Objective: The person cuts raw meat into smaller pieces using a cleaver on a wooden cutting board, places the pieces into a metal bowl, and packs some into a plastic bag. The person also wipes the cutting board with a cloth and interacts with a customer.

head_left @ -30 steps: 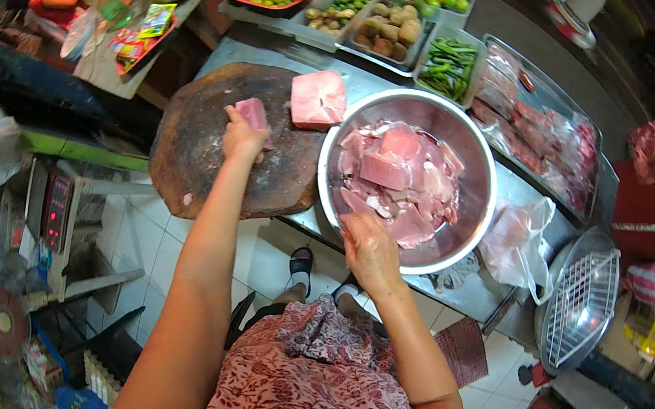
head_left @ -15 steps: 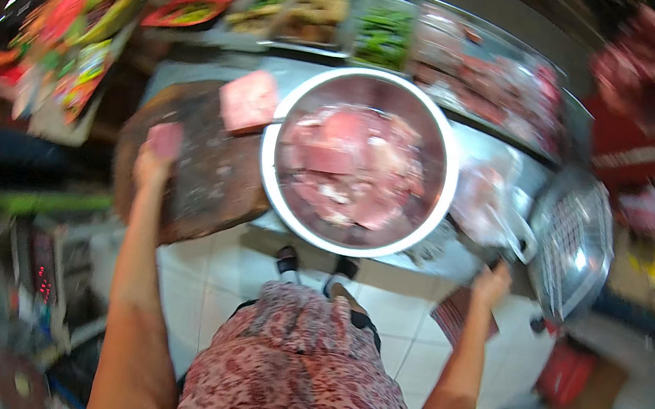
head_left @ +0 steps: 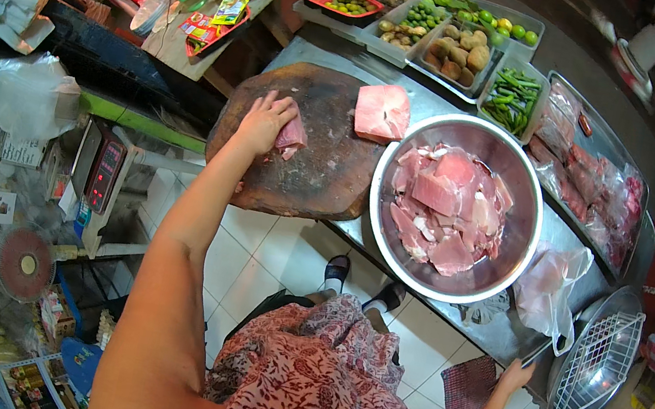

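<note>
My left hand (head_left: 266, 118) lies over a small piece of raw meat (head_left: 292, 134), its fingers curled against it on the round wooden chopping board (head_left: 306, 179). A larger pale pink block of meat (head_left: 382, 112) sits at the board's far right edge. Right of the board, a big steel bowl (head_left: 523, 229) holds several slices and chunks of raw meat (head_left: 453, 204). At the table's front right, my right hand (head_left: 515, 376) is closed round what looks like a knife (head_left: 537, 352), its thin blade seen nearly edge-on beside a clear plastic bag (head_left: 549, 287).
Trays of vegetables (head_left: 457, 53) and packed meat (head_left: 588, 174) line the table's far side. A wire rack (head_left: 600, 363) lies over a metal basin at the right. A digital scale (head_left: 100, 177) and a fan (head_left: 27, 265) stand at the left. A woven mat (head_left: 469, 391) is below my right hand.
The view has swung left, so the table appears shifted right and tilted. My left hand has lowered the piece of meat onto the board. My right hand keeps its grip, low at the right.
</note>
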Demonstrator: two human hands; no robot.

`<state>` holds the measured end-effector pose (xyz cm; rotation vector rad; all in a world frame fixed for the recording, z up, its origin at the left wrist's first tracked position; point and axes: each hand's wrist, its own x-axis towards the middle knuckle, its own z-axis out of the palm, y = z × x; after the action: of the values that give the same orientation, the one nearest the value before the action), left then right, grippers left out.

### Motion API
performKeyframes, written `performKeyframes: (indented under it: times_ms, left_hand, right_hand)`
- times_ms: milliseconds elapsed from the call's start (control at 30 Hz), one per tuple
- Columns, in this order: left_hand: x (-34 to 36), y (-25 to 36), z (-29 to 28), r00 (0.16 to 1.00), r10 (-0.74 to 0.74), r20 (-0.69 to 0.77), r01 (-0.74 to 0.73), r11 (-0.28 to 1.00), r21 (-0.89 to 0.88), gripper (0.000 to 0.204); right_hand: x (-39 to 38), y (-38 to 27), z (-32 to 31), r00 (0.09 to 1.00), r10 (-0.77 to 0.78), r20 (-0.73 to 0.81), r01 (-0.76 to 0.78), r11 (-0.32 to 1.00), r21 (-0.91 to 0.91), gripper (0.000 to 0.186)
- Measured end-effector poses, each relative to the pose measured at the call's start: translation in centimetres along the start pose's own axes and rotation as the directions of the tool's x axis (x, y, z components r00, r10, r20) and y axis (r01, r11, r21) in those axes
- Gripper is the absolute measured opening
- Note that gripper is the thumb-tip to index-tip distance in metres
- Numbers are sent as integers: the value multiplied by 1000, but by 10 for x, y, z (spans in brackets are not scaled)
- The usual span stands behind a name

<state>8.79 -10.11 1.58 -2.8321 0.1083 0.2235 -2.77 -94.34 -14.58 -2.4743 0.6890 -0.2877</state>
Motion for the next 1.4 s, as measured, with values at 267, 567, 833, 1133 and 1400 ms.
performKeyframes:
  times_ms: [267, 567, 833, 1133, 1400]
  left_hand:
    - [-10, 7, -4, 951, -299, 80, 308, 886, -347, 47]
    - [-56, 19, 18, 844, -530, -84, 309, 609, -730, 35]
    - [-57, 18, 26, 821, -547, -165, 252, 606, -755, 29]
    - [-58, 11, 30, 833, -530, -158, 214, 572, -792, 32]
    - [-55, 8, 33, 822, -534, -199, 178, 573, -800, 31]
  right_hand:
    - [-165, -95, -48, 986, -55, -159, 101, 950, 296, 32]
    - [-213, -365, 16, 772, -267, 576, 59, 933, 354, 19]
    - [-224, -664, 34, 687, -726, 25, 135, 162, 977, 20]
    - [-269, -615, 195, 520, -553, 651, 535, 805, 256, 35]
    - [-253, -673, 116, 626, -752, 204, 409, 540, 736, 29]
